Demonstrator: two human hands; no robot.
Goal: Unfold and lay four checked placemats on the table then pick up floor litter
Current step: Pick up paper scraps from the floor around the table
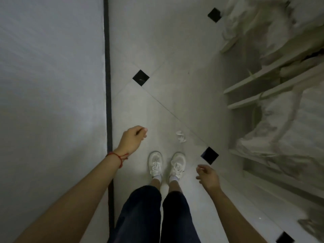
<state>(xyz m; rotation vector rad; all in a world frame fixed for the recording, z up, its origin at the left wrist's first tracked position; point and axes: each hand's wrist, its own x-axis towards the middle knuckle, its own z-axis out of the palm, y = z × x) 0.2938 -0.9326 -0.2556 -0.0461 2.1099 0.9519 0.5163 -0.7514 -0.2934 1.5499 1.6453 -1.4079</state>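
Just ahead of the right shoe, mid-frame, crumpled litter (181,135) lies on the floor. Left hand (133,139) seems loosely curled, holding nothing; right hand (208,177) relaxed. Light scrap could skid from hasty fingers.

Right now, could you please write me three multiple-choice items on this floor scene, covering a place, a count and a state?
1. Where does the crumpled paper lie?
A. just ahead of the right shoe
B. on the shelf
C. behind the person's heels

2. How many black diamond tiles show in the floor?
A. one
B. four
C. eight

3. What does the right hand hold?
A. a placemat
B. the paper
C. nothing

Key: 1 A, it rests on the tile before that toe; 2 B, four dark inlays are visible; 3 C, its fingers hang loose and empty.
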